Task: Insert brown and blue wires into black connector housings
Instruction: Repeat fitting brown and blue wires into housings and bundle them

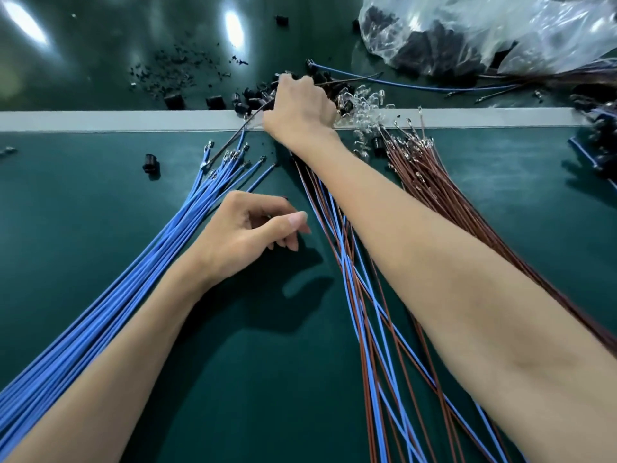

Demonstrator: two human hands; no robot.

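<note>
Beyond the grey strip (133,120) that crosses the green surface (83,195), the right hand (300,101) reaches into a scatter of black connector housings (248,95). Its fingers (290,80) are curled down over the pile, and what they grip is hidden, so I cannot tell whether a housing is in them. A thin brown and blue pair (230,142) runs out from under this hand toward the near left. Whether the hand holds it cannot be told either.

The left hand (247,235) hovers over the surface in the middle, fingers loosely curled with the thumb near the forefinger, and it holds nothing that shows. To its left lies the fan of blue wires (160,248), terminal ends pointing far. The brown wires (430,188) lie to the right, partly under the right forearm. Between the two lies a mixed brown and blue bundle (360,295). A lone housing (150,162) stands at the left, just near of the strip. A clear plastic bag (484,31) of dark parts sits at the far right.

This looks like the fetching step: getting a housing before any wire goes in. Next, the right hand would need to bring one housing back with its open cavities facing the wire ends. The left hand would then pick a single wire by its terminal end from the blue fan.
</note>
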